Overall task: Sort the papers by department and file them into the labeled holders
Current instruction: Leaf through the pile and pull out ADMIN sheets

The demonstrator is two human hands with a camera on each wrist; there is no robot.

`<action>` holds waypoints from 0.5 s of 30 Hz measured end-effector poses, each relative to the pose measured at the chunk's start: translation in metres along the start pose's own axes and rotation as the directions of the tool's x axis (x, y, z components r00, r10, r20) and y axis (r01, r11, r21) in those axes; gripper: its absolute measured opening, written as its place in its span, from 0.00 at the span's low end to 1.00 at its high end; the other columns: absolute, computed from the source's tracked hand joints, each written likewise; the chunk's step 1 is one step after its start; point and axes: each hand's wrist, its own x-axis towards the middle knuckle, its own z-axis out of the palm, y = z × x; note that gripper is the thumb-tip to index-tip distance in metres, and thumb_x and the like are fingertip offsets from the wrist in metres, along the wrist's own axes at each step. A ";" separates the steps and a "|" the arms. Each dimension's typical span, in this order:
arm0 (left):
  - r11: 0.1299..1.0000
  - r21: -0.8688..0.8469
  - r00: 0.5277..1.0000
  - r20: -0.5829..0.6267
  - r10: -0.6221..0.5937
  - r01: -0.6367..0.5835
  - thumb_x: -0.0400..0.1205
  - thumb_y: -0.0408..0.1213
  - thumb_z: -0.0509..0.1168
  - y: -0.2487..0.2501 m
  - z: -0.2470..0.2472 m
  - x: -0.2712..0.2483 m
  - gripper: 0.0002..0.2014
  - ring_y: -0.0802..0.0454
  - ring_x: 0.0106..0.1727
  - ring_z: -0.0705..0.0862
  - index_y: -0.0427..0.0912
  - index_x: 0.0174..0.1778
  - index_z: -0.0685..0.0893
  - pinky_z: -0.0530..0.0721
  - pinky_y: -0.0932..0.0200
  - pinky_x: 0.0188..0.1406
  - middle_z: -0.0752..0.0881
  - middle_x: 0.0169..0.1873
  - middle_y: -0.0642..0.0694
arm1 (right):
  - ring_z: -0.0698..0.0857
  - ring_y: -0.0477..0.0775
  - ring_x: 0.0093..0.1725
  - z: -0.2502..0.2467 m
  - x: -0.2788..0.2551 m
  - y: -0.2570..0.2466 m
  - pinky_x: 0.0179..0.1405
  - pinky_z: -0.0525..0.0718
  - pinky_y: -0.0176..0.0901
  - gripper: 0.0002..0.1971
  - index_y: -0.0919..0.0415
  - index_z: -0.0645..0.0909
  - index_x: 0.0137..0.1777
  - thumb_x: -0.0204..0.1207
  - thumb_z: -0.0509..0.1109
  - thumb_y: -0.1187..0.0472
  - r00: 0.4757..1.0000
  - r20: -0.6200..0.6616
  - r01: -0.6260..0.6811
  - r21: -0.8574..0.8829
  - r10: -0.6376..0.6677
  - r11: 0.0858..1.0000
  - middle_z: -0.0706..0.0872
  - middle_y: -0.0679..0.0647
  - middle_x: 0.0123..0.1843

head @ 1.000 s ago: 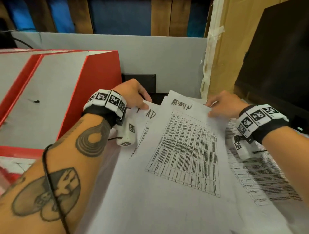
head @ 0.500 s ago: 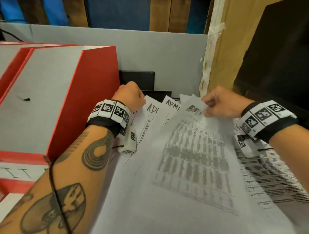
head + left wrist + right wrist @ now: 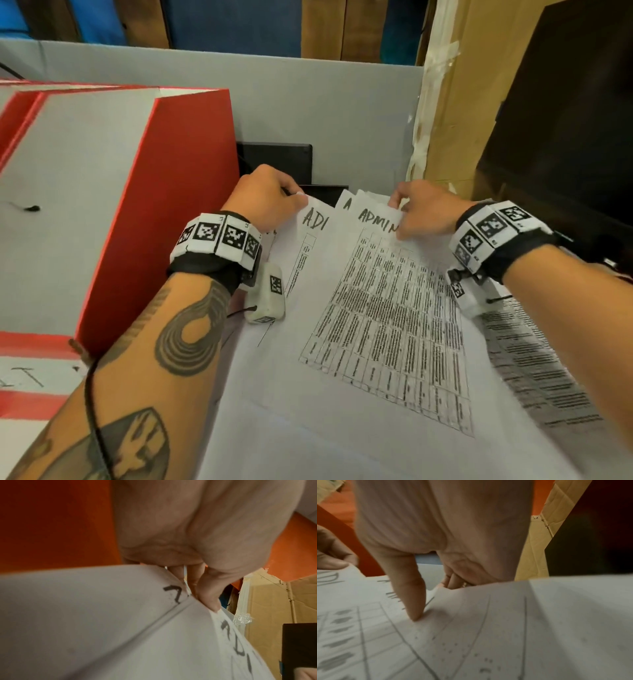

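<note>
I am looking down at my two hands, both at the far edge of a fan of papers (image 3: 387, 329) marked ADMIN in thick black pen. My left hand (image 3: 263, 198) pinches the top corner of the leftmost sheet (image 3: 313, 219) between thumb and curled fingers (image 3: 208, 595); the left wrist view shows the thumb tip pressed onto the paper edge. My right hand (image 3: 423, 210) pinches the top edge of the front sheet (image 3: 376, 219), thumb (image 3: 414, 601) flat on the printed grid, the other fingers curled behind the edge. At least three ADMIN sheets overlap here. More printed sheets (image 3: 534, 363) lie to the right, under my right wrist.

A red holder (image 3: 164, 212) stands just to the left of the papers. A black holder (image 3: 274, 159) sits behind them against the grey wall (image 3: 325, 113). I cannot read a label on either from here.

The step in hand, as I judge it, is gathering the ADMIN sheets into one bundle. To do it well, I would draw both hands together so the top edges line up. I would keep both pinches light, so the thin sheets do not crease. I would check each heading before adding a sheet. The sheets look limp, so the bundle should be squared before it goes into a holder.
</note>
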 end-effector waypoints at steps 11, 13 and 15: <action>0.993 -0.071 0.995 -0.016 -0.096 0.094 0.80 0.43 0.79 -0.007 -0.001 0.006 0.09 0.59 0.42 0.84 0.41 0.40 0.90 0.81 0.60 0.47 0.86 0.36 0.56 | 0.85 0.43 0.41 0.007 0.003 -0.017 0.35 0.77 0.33 0.03 0.55 0.92 0.43 0.73 0.84 0.60 0.944 -0.312 0.173 0.201 -0.104 0.964 0.92 0.50 0.43; 0.991 -0.069 0.993 0.030 -0.112 0.114 0.82 0.36 0.76 -0.005 -0.004 0.005 0.03 0.56 0.44 0.84 0.48 0.45 0.90 0.80 0.63 0.44 0.85 0.36 0.55 | 0.91 0.49 0.47 0.000 0.000 -0.009 0.44 0.89 0.41 0.04 0.59 0.91 0.47 0.76 0.80 0.67 0.947 -0.278 0.233 0.245 -0.162 0.941 0.94 0.52 0.46; 0.993 -0.070 0.994 0.050 -0.094 0.097 0.82 0.33 0.75 -0.005 -0.003 0.005 0.07 0.57 0.41 0.84 0.51 0.51 0.90 0.80 0.65 0.41 0.83 0.34 0.55 | 0.94 0.51 0.51 -0.006 -0.004 -0.004 0.56 0.92 0.52 0.08 0.63 0.90 0.53 0.77 0.78 0.73 0.949 -0.224 0.283 0.296 -0.222 0.912 0.94 0.53 0.50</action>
